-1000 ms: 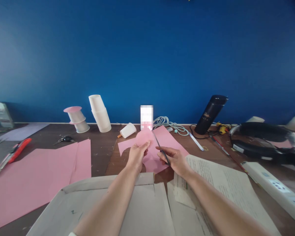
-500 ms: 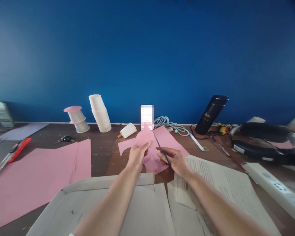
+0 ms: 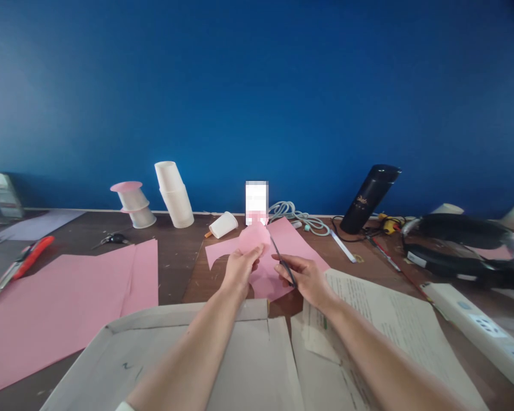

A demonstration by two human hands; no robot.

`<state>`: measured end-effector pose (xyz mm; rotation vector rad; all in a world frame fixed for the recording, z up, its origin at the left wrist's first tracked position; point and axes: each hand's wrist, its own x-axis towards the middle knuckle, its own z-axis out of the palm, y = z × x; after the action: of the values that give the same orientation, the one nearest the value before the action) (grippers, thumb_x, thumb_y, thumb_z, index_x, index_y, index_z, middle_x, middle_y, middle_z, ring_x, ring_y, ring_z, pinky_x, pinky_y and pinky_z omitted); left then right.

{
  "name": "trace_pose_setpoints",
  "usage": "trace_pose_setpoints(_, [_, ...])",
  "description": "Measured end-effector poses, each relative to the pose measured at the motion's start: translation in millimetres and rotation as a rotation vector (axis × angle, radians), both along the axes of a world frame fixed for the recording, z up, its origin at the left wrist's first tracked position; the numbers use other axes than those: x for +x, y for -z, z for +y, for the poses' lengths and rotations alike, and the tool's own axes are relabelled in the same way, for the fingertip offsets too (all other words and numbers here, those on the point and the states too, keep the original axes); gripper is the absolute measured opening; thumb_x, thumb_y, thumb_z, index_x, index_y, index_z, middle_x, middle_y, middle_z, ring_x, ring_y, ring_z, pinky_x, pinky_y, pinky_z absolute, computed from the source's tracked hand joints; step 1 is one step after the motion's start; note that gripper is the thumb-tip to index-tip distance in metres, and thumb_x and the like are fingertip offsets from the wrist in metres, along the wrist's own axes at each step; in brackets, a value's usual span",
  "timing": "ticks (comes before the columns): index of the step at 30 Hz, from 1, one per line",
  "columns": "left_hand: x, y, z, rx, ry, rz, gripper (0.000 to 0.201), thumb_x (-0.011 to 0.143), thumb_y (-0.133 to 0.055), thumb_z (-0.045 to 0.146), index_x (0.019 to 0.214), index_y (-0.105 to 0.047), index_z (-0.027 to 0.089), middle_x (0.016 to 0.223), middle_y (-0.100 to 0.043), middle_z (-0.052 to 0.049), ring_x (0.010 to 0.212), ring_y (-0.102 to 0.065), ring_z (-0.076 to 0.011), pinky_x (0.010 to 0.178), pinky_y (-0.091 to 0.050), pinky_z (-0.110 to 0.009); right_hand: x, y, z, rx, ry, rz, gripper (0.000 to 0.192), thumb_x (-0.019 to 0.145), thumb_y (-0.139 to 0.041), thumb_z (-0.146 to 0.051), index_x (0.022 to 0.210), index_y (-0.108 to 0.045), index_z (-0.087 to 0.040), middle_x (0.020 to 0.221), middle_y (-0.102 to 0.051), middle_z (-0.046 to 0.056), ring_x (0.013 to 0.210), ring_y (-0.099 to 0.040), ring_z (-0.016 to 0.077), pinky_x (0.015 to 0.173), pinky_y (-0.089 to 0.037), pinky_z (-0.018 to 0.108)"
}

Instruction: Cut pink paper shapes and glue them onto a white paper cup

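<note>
Presumably for steadiness, the left hand (image 3: 240, 270) pinches the rounded pink paper (image 3: 252, 237) at six o'clock, while the right hand (image 3: 307, 276) holds scissors (image 3: 286, 269) pointing toward eleven o'clock.

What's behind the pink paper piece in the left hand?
Above the pink paper piece held by the left hand, a bright pixelated rectangle shows against the blue wall; more pink paper shows beyond the piece's right edge. Whatever lies directly behind the piece is covered.

The head-worn camera looks forward and down, left hand (image 3: 241, 269) and right hand (image 3: 307, 279) near, across the desk (image 3: 173, 262) toward a blue wall (image 3: 257, 91).
</note>
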<state>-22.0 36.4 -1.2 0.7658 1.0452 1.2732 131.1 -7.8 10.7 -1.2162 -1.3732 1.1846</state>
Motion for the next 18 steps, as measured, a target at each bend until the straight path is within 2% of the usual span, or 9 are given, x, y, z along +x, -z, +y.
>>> trace_pose_setpoints(18, [0.9, 0.1, -0.8, -0.006, 0.009, 0.003, 0.041, 0.051, -0.079, 0.043, 0.073, -0.066, 0.010, 0.058, -0.051, 0.001, 0.051, -0.042, -0.0070, 0.052, -0.035, -0.022, -0.3, -0.3, -0.4, 0.019, 0.005, -0.030, 0.047, 0.074, -0.067, -0.040, 0.113, -0.064, -0.015, 0.061, -0.053, -0.002, 0.056, -0.047, 0.0104, 0.057, -0.040, 0.026])
